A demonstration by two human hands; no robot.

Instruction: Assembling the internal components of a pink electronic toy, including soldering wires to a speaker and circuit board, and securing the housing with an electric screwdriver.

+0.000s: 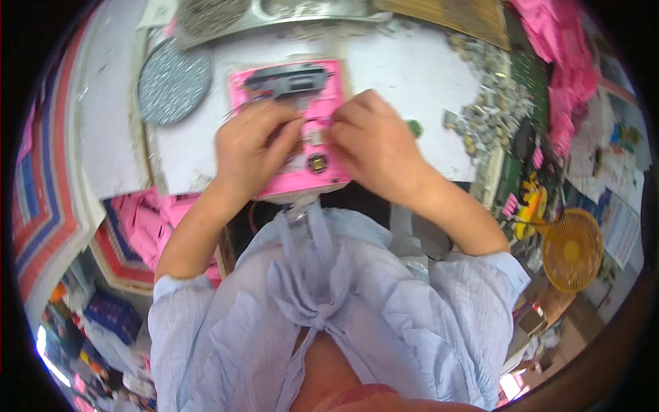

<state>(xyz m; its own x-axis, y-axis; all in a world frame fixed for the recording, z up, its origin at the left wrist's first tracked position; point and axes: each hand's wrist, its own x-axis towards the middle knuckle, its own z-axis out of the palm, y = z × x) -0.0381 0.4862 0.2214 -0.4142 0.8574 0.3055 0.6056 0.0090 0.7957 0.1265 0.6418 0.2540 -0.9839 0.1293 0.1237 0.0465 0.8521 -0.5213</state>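
Note:
A pink panel point(334, 79) lies on the white table in front of me. Across its far part rests a dark grey, long housing point(292, 80), with thin wires at its left end. My left hand point(255, 137) is over the panel's left side, thumb and fingers drawn together in a pinch. From the right, my right hand point(374, 137) reaches in with curled fingers at the panel's right edge. Between the fingertips shows a small pale part point(313, 136), slightly blurred. Whatever the fingers grip is hidden. Nearer to me on the panel sits a round dark part point(317, 163) with a yellowish centre.
At the left stands a round dish point(175, 82) of small metallic pieces. A metal tray point(257, 15) with round compartments lies at the back, beside a brown board point(453, 19). Loose small metal parts point(491, 113) are heaped right. A yellow basket point(572, 249) stands beyond the table's right edge.

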